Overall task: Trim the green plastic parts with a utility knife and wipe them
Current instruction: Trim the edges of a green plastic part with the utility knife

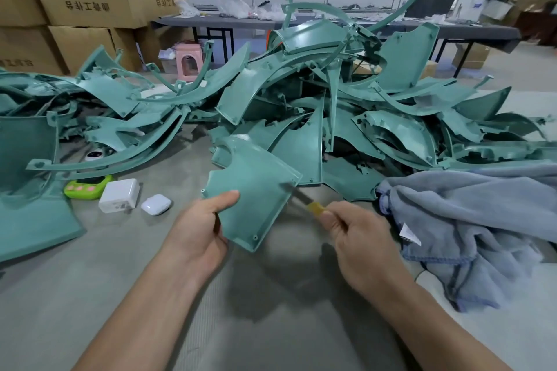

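While the left hand pinches the green panel aloft at near centre and the right hand grips the utility knife against its right edge, the unsupported panel may twist, skidding the blade toward the left thumb.

Ahead, parts pile; rightward, towel

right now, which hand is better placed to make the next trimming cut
Right, probably. The right hand grips the utility knife, blade at the right edge of the green part; the left hand is occupied holding that part.
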The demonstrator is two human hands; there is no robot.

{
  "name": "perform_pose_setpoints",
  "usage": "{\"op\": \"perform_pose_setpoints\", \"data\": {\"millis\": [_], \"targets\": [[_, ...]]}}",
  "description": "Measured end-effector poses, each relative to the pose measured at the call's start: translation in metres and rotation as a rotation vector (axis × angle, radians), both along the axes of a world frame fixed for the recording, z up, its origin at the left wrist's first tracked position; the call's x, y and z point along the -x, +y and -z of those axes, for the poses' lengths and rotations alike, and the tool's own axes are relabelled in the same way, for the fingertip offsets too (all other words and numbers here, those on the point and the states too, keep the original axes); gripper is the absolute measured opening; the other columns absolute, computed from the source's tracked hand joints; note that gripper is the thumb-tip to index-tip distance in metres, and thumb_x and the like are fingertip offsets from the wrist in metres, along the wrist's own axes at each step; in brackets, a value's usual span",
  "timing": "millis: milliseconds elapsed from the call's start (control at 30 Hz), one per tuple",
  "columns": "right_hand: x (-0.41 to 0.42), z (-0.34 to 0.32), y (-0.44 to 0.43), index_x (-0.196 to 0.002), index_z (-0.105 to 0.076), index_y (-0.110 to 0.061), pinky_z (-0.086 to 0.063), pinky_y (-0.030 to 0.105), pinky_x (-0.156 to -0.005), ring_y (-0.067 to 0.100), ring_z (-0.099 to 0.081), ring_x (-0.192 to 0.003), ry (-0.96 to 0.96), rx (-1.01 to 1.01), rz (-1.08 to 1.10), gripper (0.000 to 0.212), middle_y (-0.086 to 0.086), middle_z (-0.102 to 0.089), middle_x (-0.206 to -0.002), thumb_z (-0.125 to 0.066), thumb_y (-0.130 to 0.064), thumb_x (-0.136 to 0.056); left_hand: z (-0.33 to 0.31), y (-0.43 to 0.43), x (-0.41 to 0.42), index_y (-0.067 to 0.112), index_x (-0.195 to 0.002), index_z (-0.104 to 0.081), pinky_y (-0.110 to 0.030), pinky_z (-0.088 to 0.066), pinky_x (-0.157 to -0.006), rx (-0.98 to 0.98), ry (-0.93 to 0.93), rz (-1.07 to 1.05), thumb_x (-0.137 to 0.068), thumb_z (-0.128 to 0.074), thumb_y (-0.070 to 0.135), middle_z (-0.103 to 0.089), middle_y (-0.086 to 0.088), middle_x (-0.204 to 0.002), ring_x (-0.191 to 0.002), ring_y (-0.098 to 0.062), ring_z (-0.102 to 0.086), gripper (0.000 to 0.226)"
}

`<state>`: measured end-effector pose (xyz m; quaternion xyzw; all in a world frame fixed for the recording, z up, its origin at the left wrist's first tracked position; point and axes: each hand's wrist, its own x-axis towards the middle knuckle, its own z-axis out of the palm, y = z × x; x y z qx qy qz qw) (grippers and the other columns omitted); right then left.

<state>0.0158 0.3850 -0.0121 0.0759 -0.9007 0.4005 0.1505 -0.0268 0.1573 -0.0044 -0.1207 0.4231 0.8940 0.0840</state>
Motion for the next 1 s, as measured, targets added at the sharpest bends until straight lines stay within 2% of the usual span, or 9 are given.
{"op": "perform_pose_setpoints", "data": {"millis": [233, 333, 467, 567, 633, 733, 800, 900, 1000], "targets": [[-0.026, 0.004, -0.016, -0.082, -0.057, -0.018, -0.040, 0.025, -0.067, 0.008, -0.047, -0.072, 0.053, -0.201, -0.293, 0.024, -0.008, -0.052, -0.076, -0.054, -0.034, -0.100, -0.007, -0.005, -0.003, 0.000, -0.124, -0.063, -0.042, -0.063, -0.064, -0.135, -0.043, 0.031, -0.093, -0.052, 0.006, -0.075, -0.019, -0.113, -0.094, -0.032, -0.076, 0.033], [-0.015, 0.001, -0.009, -0.079, -0.054, -0.019, -0.038, 0.027, -0.058, 0.012, -0.048, -0.064, 0.029, -0.140, -0.180, 0.028, -0.006, -0.054, -0.070, -0.056, -0.036, -0.102, -0.008, -0.005, -0.004, 0.000, -0.125, -0.063, -0.043, -0.064, -0.065, -0.137, -0.035, 0.074, -0.080, -0.057, 0.007, -0.074, -0.019, -0.117, -0.097, -0.032, -0.076, 0.047], [0.006, -0.002, 0.004, -0.068, -0.055, -0.013, -0.037, 0.040, -0.055, 0.017, -0.044, -0.054, 0.062, -0.022, 0.129, 0.040, 0.001, -0.049, -0.054, -0.056, -0.034, -0.102, -0.008, -0.004, -0.005, 0.002, -0.123, -0.065, -0.040, -0.063, -0.063, -0.132, -0.020, 0.092, -0.078, -0.057, 0.005, -0.075, -0.018, -0.116, -0.096, -0.031, -0.076, 0.046], [-0.002, 0.002, 0.005, -0.074, -0.064, -0.012, -0.038, 0.029, -0.050, 0.010, -0.045, -0.051, 0.031, 0.107, -0.078, 0.037, 0.004, -0.058, -0.061, -0.057, -0.039, -0.099, -0.007, -0.005, -0.004, 0.000, -0.123, -0.064, -0.044, -0.063, -0.065, -0.150, -0.017, 0.083, -0.078, -0.058, 0.005, -0.074, -0.019, -0.116, -0.098, -0.033, -0.076, 0.046], [-0.010, 0.006, -0.003, -0.077, -0.062, -0.013, -0.035, 0.026, -0.049, 0.011, -0.043, -0.052, -0.027, 0.050, -0.251, 0.040, 0.005, -0.057, -0.065, -0.054, -0.047, -0.097, -0.007, -0.006, -0.004, -0.001, -0.126, -0.063, -0.046, -0.064, -0.070, -0.162, -0.016, 0.075, -0.078, -0.057, 0.005, -0.073, -0.020, -0.119, -0.102, -0.034, -0.074, 0.048], [0.002, 0.008, -0.005, -0.077, -0.062, -0.011, -0.045, 0.038, -0.055, 0.020, -0.052, -0.055, -0.014, -0.035, -0.085, 0.041, 0.007, -0.059, -0.061, -0.056, -0.044, -0.101, -0.007, -0.007, -0.004, -0.002, -0.129, -0.061, -0.049, -0.063, -0.075, -0.191, -0.022, 0.079, -0.080, -0.056, 0.003, -0.072, -0.021, -0.122, -0.106, -0.035, -0.073, 0.050], [0.010, 0.005, 0.000, -0.072, -0.065, -0.012, -0.048, 0.041, -0.056, 0.022, -0.054, -0.053, 0.012, 0.069, 0.070, 0.041, 0.004, -0.060, -0.056, -0.057, -0.040, -0.102, -0.008, -0.007, -0.003, -0.002, -0.127, -0.062, -0.047, -0.064, -0.072, -0.192, -0.023, 0.075, -0.079, -0.056, 0.003, -0.073, -0.020, -0.119, -0.103, -0.034, -0.074, 0.049], [0.001, 0.006, 0.003, -0.072, -0.067, -0.020, -0.044, 0.031, -0.050, 0.013, -0.051, -0.048, 0.025, 0.181, -0.085, 0.038, 0.004, -0.061, -0.056, -0.056, -0.047, -0.097, -0.008, -0.007, -0.003, -0.002, -0.124, -0.064, -0.043, -0.063, -0.066, -0.178, -0.029, 0.056, -0.077, -0.057, 0.004, -0.075, -0.019, -0.115, -0.097, -0.032, -0.076, 0.048], [-0.007, 0.011, -0.008, -0.076, -0.067, -0.020, -0.041, 0.028, -0.049, 0.008, -0.050, -0.048, -0.029, 0.088, -0.201, 0.037, -0.004, -0.061, -0.057, -0.057, -0.048, -0.098, -0.009, -0.006, -0.004, -0.002, -0.126, -0.063, -0.044, -0.064, -0.067, -0.195, -0.035, 0.049, -0.079, -0.057, 0.004, -0.074, -0.019, -0.116, -0.098, -0.032, -0.076, 0.048]]}}
